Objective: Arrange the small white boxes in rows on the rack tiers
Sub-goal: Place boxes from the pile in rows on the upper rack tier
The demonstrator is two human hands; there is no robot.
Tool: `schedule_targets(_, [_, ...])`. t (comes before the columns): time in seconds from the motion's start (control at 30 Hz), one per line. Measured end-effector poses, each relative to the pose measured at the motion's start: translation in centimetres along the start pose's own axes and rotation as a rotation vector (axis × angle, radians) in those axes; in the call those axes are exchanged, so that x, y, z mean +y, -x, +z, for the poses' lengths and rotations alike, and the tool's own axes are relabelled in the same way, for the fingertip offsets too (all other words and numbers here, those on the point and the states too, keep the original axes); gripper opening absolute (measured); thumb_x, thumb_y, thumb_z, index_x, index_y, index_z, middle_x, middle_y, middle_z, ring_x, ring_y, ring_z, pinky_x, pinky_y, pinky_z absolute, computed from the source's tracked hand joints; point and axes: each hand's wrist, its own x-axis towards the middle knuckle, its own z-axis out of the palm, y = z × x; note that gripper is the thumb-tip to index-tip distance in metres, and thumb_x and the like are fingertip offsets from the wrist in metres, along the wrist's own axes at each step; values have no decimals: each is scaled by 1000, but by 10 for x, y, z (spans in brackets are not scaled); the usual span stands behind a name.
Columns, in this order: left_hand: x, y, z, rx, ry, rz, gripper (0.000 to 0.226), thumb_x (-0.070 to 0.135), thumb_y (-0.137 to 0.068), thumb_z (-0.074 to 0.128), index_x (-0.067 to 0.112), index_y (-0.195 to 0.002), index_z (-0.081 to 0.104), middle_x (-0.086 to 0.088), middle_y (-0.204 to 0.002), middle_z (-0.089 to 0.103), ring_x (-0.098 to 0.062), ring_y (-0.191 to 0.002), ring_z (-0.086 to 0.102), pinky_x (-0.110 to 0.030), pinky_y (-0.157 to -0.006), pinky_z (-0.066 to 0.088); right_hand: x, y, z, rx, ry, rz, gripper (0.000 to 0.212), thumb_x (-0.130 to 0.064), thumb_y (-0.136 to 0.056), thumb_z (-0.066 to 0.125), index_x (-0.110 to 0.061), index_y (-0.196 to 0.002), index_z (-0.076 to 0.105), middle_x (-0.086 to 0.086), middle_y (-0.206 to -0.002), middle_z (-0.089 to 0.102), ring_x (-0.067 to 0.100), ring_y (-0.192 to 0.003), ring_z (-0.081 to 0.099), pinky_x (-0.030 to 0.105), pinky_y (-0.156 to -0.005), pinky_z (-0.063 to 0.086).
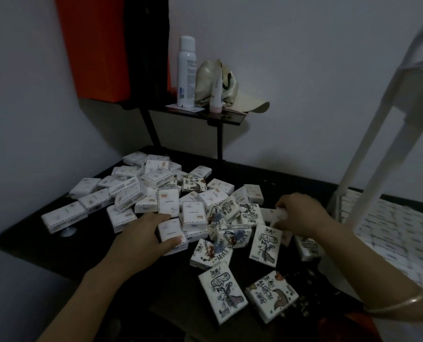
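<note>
Left grip [141, 233] is closed on a small plain white cardboard box [170, 229], thumb along its near edge and fingers over its far edge. The box sits at the near side of a loose heap of small white boxes [141, 191] on the dark desk [86, 243]. Its long axis seems to run away from the person, roughly in line with the forearm. The right grip [301, 213] hovers over the right fringe of the heap, knuckles up and fingers curled round a small blurred white object [279, 215]. Whether that is a box or a piece of wrapping cannot be told. The move ahead turns on one relation: the white tubular metal rack [368, 183] stands to the right of both hands. Its low tier [398, 240] already carries close rows of boxes and lies just beside the right wrist, well apart from the left grip. The right hand is therefore the nearer one. The left would have to carry its box across the scattered ink-drawn white boxes [221, 296] lying between. Both forearms reach forward and slightly inward, the left palm turned toward the heap. An upper tier [418, 90] shows only as a blur, and what it holds is hidden.
</note>
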Motion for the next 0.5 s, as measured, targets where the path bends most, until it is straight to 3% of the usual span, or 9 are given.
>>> schedule_targets(0.1, [0,1,0,67,-16,39,73,64,-73,68,33,-136,47,10,-133,49,-8,-118,44,-28,-92,41,0,2,1,155,-94,8,53,-30,-77,77,-17,-124,58,8,-121,51,26,-104,57,30,-82,45])
schedule_targets(0.17, [3,2,0,120,-6,74,73,63,-70,72,33,-133,50,11,-129,48,-9,-122,38,-26,-93,36,-1,5,-1,251,-152,-4,52,-30,-78,76,-16,-126,59,9,-120,49,27,-101,58,29,-78,44])
schedule_targets(0.3, [8,6,0,179,67,128,66,55,-67,79,35,-124,53,16,-115,42,-5,-111,37,-23,-84,32,-2,13,-6,385,-280,-108,52,-30,-82,74,-16,-130,58,6,-123,50,24,-101,56,28,-80,44])
schedule_targets(0.4, [11,9,-1,177,201,126,60,39,-69,84,37,-118,50,16,-115,45,-5,-102,50,-20,-76,46,-5,24,-13,393,-374,-212,50,-33,-83,72,-21,-130,58,0,-120,53,13,-96,53,22,-79,39])
schedule_targets(0.5, [17,12,-2,189,399,91,53,25,-72,84,36,-112,51,15,-111,56,-3,-93,59,-20,-67,53,-6,41,-25,327,-532,-280,44,-34,-84,71,-29,-126,58,-8,-111,62,5,-91,60,25,-76,51])
